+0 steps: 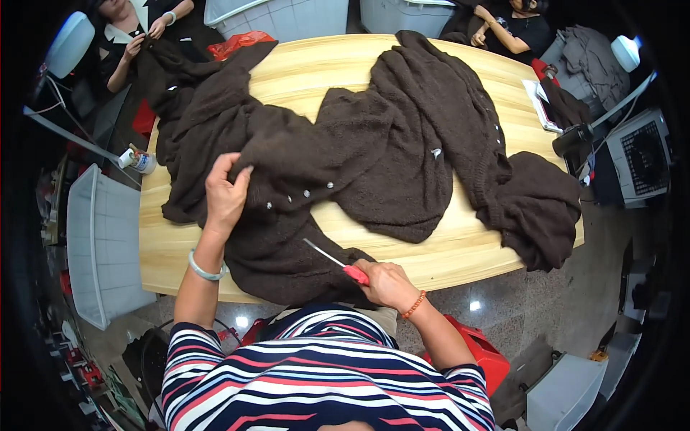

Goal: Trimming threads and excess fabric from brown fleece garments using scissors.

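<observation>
My left hand [226, 192] pinches a fold of a dark brown knit cardigan [284, 147] and lifts it above the table. Several small pale buttons [307, 194] run along the cardigan's edge, just right of that hand. My right hand [392, 287] is closed round a red-handled tool [355, 274] with a slim metal shaft; its exact kind is unclear. The shaft points up and left over the lower part of the brown knit, below the buttons. Part of the cardigan hangs over the table's near edge toward my lap.
More brown knitwear [410, 129] lies across the wooden table [460, 251]. Two people sit at the far side; the left one handles brown knit. Lamps [70, 44] stand at both sides, with a white jar [144, 161] at left. Pale bins [85, 244] surround the table.
</observation>
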`<state>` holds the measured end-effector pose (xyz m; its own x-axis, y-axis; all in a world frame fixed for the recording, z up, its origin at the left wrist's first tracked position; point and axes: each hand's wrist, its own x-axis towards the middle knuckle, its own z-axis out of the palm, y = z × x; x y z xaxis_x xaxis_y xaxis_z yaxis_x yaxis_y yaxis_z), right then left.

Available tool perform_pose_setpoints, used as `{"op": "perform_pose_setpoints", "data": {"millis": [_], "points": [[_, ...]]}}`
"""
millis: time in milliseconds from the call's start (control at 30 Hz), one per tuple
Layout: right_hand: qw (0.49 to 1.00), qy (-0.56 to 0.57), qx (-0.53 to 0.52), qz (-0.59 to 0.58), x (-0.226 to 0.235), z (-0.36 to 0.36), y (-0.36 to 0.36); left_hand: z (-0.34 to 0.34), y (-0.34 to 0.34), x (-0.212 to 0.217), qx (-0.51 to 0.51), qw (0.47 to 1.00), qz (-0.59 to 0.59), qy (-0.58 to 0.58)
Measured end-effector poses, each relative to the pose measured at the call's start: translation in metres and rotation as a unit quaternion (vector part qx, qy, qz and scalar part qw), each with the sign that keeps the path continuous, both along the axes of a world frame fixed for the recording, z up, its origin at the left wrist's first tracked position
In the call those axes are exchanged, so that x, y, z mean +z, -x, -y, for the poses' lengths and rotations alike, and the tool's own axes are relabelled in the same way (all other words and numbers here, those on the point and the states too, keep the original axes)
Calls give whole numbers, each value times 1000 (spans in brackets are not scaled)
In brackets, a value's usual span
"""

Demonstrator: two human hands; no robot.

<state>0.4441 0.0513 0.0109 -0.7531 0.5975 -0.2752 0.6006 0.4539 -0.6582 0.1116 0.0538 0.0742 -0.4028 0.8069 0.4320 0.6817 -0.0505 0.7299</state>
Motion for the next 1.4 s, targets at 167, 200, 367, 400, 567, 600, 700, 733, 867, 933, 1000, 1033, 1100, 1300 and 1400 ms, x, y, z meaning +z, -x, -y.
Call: {"op": "perform_pose_setpoints", "data": {"millis": [167,200,367,400,567,600,700,733,867,933,1000,1033,1100,1300,1400], "points": [[995,-28,59,-74,19,-16,26,-27,-97,94,-173,974,112,-89],[994,-32,63,-86,27,-20,33,-28,-119,107,-213,965,107,-107],[847,-352,-45,-395,22,-50,40,-31,-201,125,-424,886,146,-120],[850,-386,-69,-352,32,-46,13,-32,-213,127,-459,865,171,-106],[835,-501,-156,-166,91,-75,-96,-47,-283,126,-598,748,262,-120],[830,-515,-169,-130,101,-78,-121,-52,-299,124,-611,725,293,-122],[814,-549,-180,-61,118,-102,-186,-72,-334,112,-643,687,317,-120],[799,-567,-200,1,139,-96,-220,-77,-356,115,-665,647,346,-139],[746,-616,-228,112,161,-140,-363,-109,-421,110,-620,701,293,-196],[703,-640,-251,184,179,-159,-416,-129,-450,100,-593,733,243,-226],[648,-656,-279,270,197,-179,-432,-147,-476,75,-589,757,218,-179],[646,-655,-282,273,192,-193,-444,-154,-484,58,-581,776,195,-151],[676,-588,-308,319,163,-236,-470,-170,-496,18,-560,811,142,-91],[809,-465,-325,154,36,-332,-496,-215,-478,-97,-490,862,-11,129],[902,49,-426,38,-6,-344,-469,-230,-456,-117,-445,874,-42,189]]}}
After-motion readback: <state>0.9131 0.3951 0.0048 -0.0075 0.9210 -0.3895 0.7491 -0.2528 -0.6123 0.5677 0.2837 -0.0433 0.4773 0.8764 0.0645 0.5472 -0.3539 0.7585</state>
